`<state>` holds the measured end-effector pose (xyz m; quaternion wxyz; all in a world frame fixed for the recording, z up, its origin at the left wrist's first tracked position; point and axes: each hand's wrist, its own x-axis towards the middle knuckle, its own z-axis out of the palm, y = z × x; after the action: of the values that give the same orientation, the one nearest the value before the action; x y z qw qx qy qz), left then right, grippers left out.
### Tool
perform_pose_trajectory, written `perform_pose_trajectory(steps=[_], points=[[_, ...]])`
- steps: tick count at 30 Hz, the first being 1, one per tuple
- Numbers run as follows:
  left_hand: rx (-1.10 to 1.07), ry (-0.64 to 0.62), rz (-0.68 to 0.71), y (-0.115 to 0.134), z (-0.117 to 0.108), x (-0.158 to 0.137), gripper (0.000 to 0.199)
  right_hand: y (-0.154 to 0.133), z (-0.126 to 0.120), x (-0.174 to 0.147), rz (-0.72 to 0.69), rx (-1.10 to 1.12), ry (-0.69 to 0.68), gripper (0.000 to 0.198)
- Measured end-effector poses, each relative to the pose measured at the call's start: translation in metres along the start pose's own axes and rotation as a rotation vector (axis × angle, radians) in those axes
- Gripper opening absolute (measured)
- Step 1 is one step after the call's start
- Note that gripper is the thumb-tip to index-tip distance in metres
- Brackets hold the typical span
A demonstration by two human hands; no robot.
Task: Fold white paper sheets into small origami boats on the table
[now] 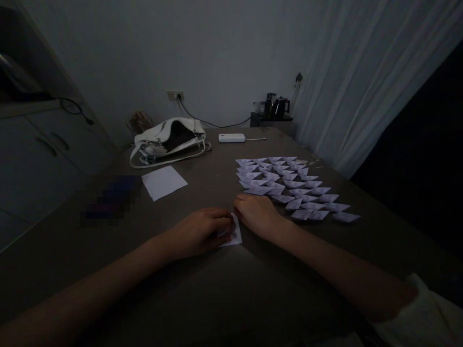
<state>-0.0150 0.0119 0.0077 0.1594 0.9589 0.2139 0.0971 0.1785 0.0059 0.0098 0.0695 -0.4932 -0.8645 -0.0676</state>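
A small folded piece of white paper [236, 235] lies on the table in front of me, largely covered by my hands. My left hand [202, 232] is closed on its left side, with bent fingers and the thumb against it. At the upper right edge of the same paper, my right hand [258, 216] is curled with its fingertips pressed down; the fingertips are partly hidden. Just beyond the right hand, several folded paper boats [302, 214] stand in rows. To the left, farther off, rests square white paper [164, 182], lying flat.
A white handbag [170, 140] sits at the back left of the brown table [202, 299]. A white power bank [232, 138] with a short cable lies near the back edge. A blurred dark patch [112, 197] is at the left. Behind stand a black kettle [280, 108] and curtains [347, 86].
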Motion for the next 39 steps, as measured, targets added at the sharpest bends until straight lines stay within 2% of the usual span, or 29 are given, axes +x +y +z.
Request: perform_pose_trajectory(steps=[39], points=[[0.004,0.021,0.017,0.0002,0.0009,-0.0014,0.010,-0.0019,0.0000,-0.0004,0.023,0.010,-0.022,0.019]])
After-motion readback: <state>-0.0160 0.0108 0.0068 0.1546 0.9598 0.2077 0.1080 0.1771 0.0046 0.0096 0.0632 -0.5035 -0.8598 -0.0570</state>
